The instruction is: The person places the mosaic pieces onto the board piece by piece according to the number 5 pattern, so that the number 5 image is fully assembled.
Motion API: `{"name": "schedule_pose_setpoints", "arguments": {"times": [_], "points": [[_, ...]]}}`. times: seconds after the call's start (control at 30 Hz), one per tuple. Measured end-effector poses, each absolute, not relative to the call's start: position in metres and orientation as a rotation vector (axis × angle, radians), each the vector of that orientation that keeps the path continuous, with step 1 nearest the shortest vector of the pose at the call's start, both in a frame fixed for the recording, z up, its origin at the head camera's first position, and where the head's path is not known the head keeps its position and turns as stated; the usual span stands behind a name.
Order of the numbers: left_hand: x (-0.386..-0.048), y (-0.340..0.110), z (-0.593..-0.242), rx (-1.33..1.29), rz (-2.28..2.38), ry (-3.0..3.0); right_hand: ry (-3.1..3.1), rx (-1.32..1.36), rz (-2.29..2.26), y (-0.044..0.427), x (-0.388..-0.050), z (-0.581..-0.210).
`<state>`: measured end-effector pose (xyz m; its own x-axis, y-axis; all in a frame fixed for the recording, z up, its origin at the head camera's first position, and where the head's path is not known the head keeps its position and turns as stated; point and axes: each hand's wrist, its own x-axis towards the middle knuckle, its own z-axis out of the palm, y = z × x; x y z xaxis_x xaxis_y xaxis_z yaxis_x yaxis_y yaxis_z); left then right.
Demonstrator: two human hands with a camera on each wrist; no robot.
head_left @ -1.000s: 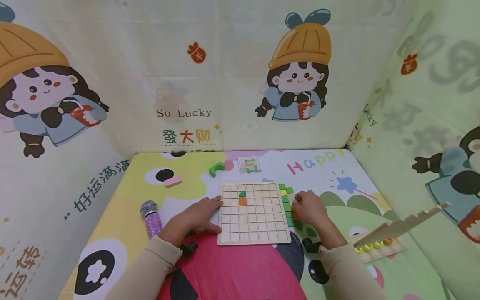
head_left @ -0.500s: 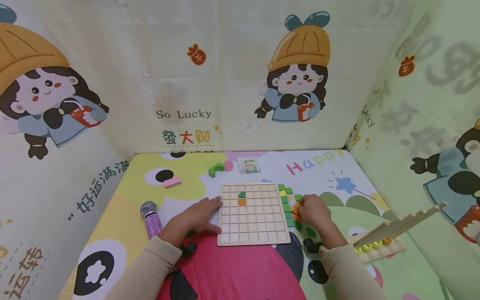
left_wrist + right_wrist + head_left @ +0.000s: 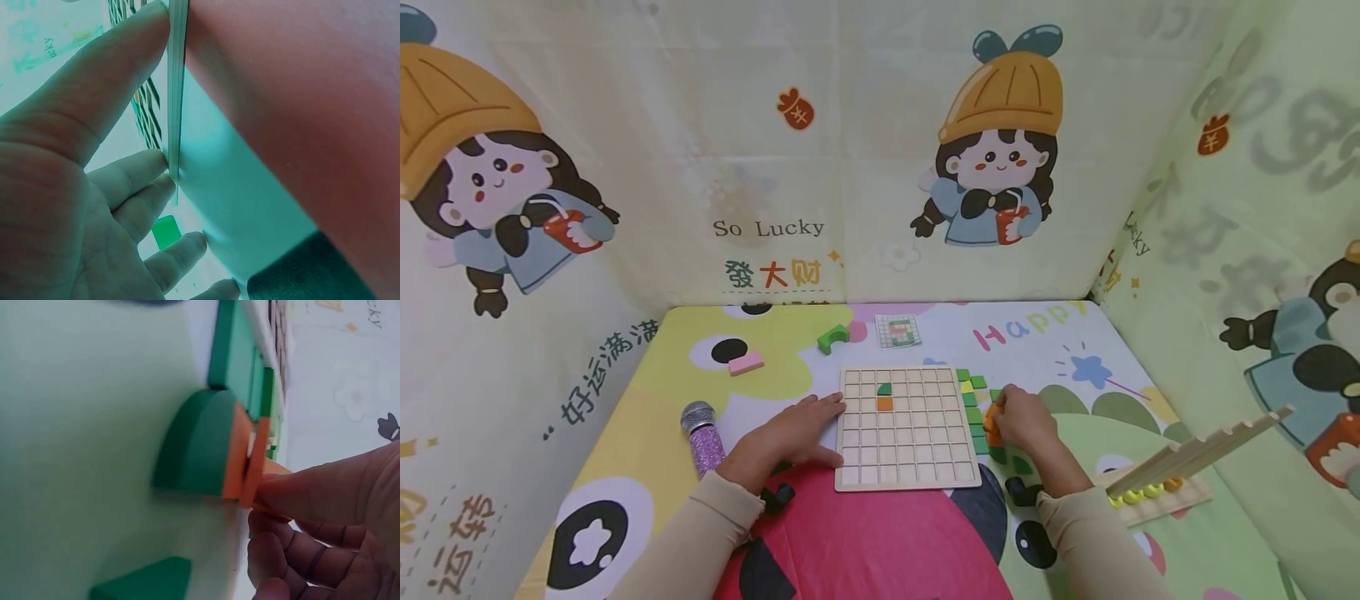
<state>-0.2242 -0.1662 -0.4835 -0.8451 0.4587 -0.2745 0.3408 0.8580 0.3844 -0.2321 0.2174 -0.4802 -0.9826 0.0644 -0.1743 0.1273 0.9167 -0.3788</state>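
My left hand (image 3: 792,431) lies at the left edge of a wooden grid board (image 3: 910,450), fingers spread; in the left wrist view the thumb (image 3: 119,69) and fingertips touch the board's edge. On the board sit a green rounded tile (image 3: 884,388) and an orange square tile (image 3: 885,404) just below it. Right of the board, my right hand (image 3: 1030,421) pinches an orange block (image 3: 255,465) among other orange pieces. A green quarter-round block (image 3: 197,447) stands beside them in the right wrist view. The fingers partly hide the orange pieces.
Green blocks (image 3: 974,417) line the board's right edge. Behind it lie a pattern card (image 3: 898,331), a green arch (image 3: 832,338) and a pink block (image 3: 746,363). A glittery microphone (image 3: 705,442) is at left, a notched wooden stand (image 3: 1195,450) at right.
My right hand has shifted slightly right and down along the loose blocks, and a green block behind it has come into view. The left hand and the board have stayed still.
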Motion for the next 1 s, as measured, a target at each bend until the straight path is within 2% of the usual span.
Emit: {"name": "schedule_pose_setpoints", "arguments": {"times": [0.37, 0.67, 1.0], "points": [[-0.224, -0.168, -0.483, 0.59, 0.462, 2.673, 2.936, 0.007, -0.783, 0.197, -0.237, -0.474], [-0.223, -0.167, -0.484, 0.597, 0.477, 2.671, 2.809, -0.189, -1.004, 0.16, -0.241, -0.482], [-0.223, -0.166, -0.483, 0.568, 0.478, 2.675, 2.707, -0.441, -0.994, 0.111, -0.25, -0.479]]}}
